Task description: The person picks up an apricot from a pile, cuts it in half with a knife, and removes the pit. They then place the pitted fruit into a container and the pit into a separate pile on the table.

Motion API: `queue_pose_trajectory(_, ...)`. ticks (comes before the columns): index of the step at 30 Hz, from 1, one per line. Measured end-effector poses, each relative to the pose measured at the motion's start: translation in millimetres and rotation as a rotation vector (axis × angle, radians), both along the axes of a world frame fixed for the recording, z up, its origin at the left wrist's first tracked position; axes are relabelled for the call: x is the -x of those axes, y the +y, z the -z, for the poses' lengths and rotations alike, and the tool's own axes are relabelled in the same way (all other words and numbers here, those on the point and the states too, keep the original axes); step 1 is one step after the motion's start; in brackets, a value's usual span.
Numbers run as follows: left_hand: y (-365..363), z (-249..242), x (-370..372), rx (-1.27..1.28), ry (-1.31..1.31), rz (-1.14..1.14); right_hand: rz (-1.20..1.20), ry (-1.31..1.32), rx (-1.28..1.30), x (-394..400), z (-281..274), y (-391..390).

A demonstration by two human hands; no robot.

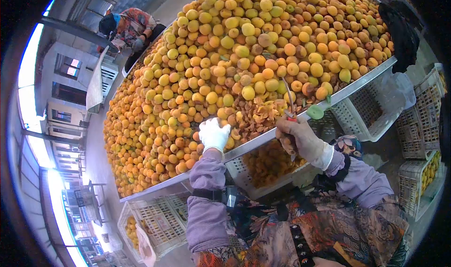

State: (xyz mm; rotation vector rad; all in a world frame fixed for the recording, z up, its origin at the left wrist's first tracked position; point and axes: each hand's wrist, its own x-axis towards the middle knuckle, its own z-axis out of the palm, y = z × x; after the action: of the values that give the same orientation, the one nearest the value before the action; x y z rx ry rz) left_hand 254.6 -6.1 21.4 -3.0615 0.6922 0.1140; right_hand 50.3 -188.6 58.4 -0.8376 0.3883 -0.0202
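A large heap of yellow-orange apricots (197, 74) fills the metal-edged table (347, 86) before me. My left hand (214, 133), in a white glove, rests on the heap near the table edge, its fingers curled down; what they hold, if anything, is hidden. In my right hand (300, 138), in a stained glove, is a knife (289, 95) with a thin curved blade and a red handle, pointing up over the fruit. Between both hands lies a patch of cut, brownish-orange fruit pieces (256, 116). Beside the right hand is a pale green round piece (314, 112).
Under the table edge stands a crate (242, 173) with cut fruit inside. More plastic crates stand at lower left (159, 224) and right (413, 126). A black cloth (399, 34) hangs over the right corner. Another person (131, 25) bends over the heap's far left side.
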Motion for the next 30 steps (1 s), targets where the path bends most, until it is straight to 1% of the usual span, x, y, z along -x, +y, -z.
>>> queue_pose_trajectory(4,13,12,-3,0.065,-0.02,0.033,0.002,0.005,-0.042,0,0,2)
queue_pose_trajectory(6,18,15,-6,0.759,0.189,-0.127,0.036,0.031,-0.032,2,0,3)
queue_pose_trajectory(7,19,14,-7,0.882,0.162,-0.052,0.038,0.037,-0.035,4,1,1)
queue_pose_trajectory(8,19,15,-4,0.88,0.166,-0.057,-0.021,0.036,-0.023,6,1,-2)
queue_pose_trajectory(9,14,10,4,0.763,0.101,0.052,-0.082,0.032,-0.01,6,1,-3)
queue_pose_trajectory(10,7,3,12,0.646,0.033,0.163,-0.085,0.028,-0.008,5,1,-1)
queue_pose_trajectory(11,-2,-4,21,0.464,0.015,0.211,-0.047,0.04,-0.014,3,2,2)
queue_pose_trajectory(12,-8,-3,28,0.403,-0.028,0.174,-0.008,0.054,-0.022,2,3,3)
queue_pose_trajectory(15,-20,-2,33,0.328,-0.081,0.16,-0.022,0.048,-0.014,0,8,6)
queue_pose_trajectory(17,-23,-7,36,0.123,-0.13,0.165,-0.026,0.067,0.002,4,-1,6)
queue_pose_trajectory(18,-21,-4,36,0.122,-0.139,0.164,-0.027,0.085,0.023,4,-6,6)
queue_pose_trajectory(20,-11,4,32,-0.046,-0.139,0.123,-0.013,0.088,0.006,4,0,6)
queue_pose_trajectory(21,-10,3,30,-0.027,-0.059,0.056,0.005,0.105,-0.012,4,2,5)
queue_pose_trajectory(22,-6,4,28,-0.027,-0.059,0.055,0.004,0.104,-0.011,5,2,5)
queue_pose_trajectory(24,4,10,23,0.193,-0.076,0.077,-0.029,0.113,0.019,9,-2,5)
queue_pose_trajectory(26,9,13,20,0.202,-0.038,0.041,-0.057,0.108,0.024,9,-2,5)
queue_pose_trajectory(28,18,25,12,0.413,-0.001,0.091,-0.077,0.1,0.029,9,-2,3)
queue_pose_trajectory(29,24,27,4,0.576,0.138,0.097,-0.071,0.091,0.029,9,-1,3)
queue_pose_trajectory(30,28,22,0,0.827,0.417,-0.019,-0.065,0.084,0.028,9,0,2)
